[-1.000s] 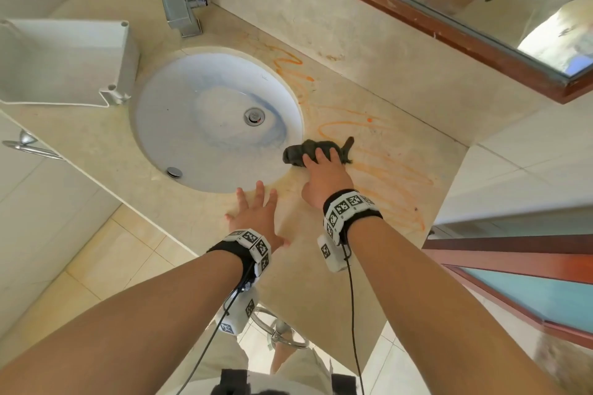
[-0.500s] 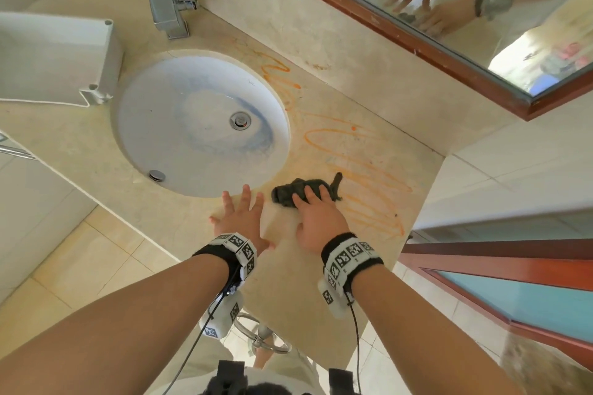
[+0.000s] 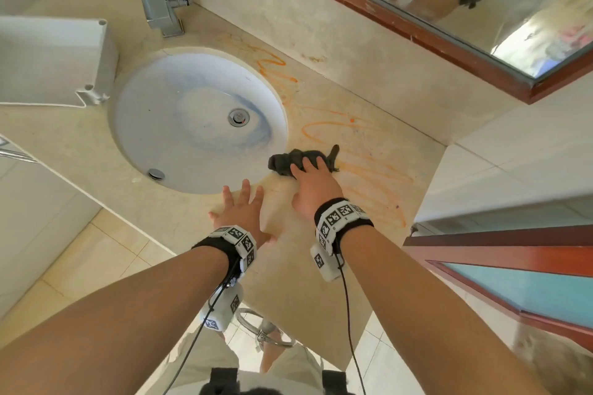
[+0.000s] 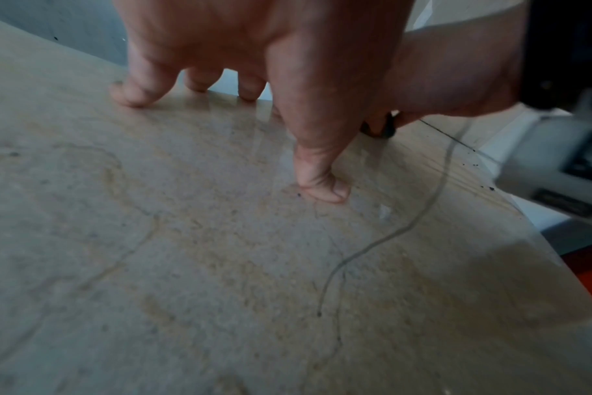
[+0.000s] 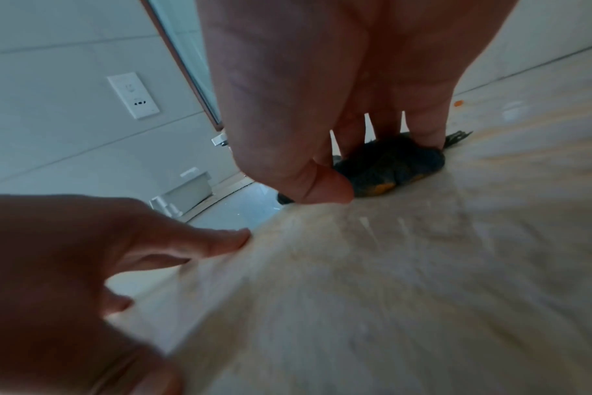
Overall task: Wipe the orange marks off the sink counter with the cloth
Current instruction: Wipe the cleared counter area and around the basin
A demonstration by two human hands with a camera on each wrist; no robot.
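Observation:
Orange scribbled marks [image 3: 369, 167] run across the beige sink counter [image 3: 321, 266], to the right of the basin. My right hand [image 3: 309, 176] grips a bunched dark cloth [image 3: 285, 160] and presses it on the counter at the left end of the marks, by the basin rim. The right wrist view shows the cloth [image 5: 392, 163] held between fingers and thumb, with orange stain on its underside. My left hand [image 3: 240, 205] lies flat on the counter near the front edge, fingers spread. Its fingertips [image 4: 132, 93] and thumb touch the stone.
The white round basin [image 3: 192, 125] is sunk into the counter left of the cloth, with a chrome faucet [image 3: 160, 3] behind it. A white plastic box [image 3: 48, 58] stands at far left. A wood-framed mirror [image 3: 417, 29] lines the back wall. A tiled wall bounds the counter's right end.
My right hand pulled the cloth towards the counter's front edge, then pushed it away again beside the basin rim. The left hand has stayed flat in place.

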